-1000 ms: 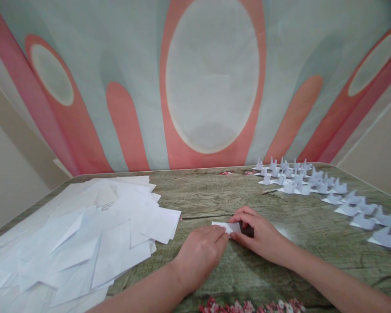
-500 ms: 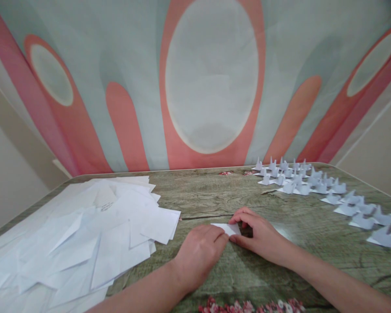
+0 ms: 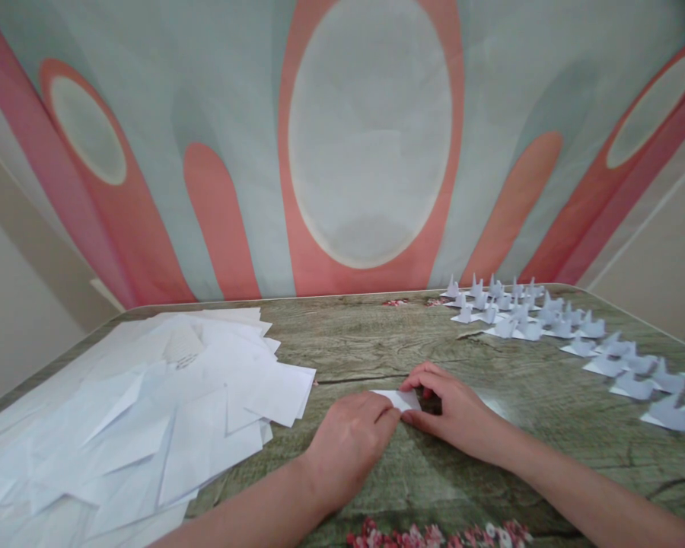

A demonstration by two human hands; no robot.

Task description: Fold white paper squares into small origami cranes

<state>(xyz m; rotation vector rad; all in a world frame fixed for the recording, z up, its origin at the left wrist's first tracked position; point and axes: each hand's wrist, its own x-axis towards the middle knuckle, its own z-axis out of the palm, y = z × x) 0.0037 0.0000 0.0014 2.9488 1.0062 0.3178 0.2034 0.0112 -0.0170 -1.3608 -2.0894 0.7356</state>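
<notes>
A small folded piece of white paper [image 3: 400,399] lies on the wood-grain table between my two hands. My left hand [image 3: 351,438] is closed on its near left side, and the back of the hand hides part of the paper. My right hand [image 3: 448,407] pinches the right end, with the thumb at the near corner and the fingers at the far one. The fingertips of both hands almost meet at the paper's near edge.
A wide heap of loose white paper sheets [image 3: 205,403] covers the table's left side. Several folded white paper cranes [image 3: 568,323] stand in rows along the right. The table [image 3: 342,342] has a red floral print near its front, and a patterned backdrop [image 3: 371,137] rises behind.
</notes>
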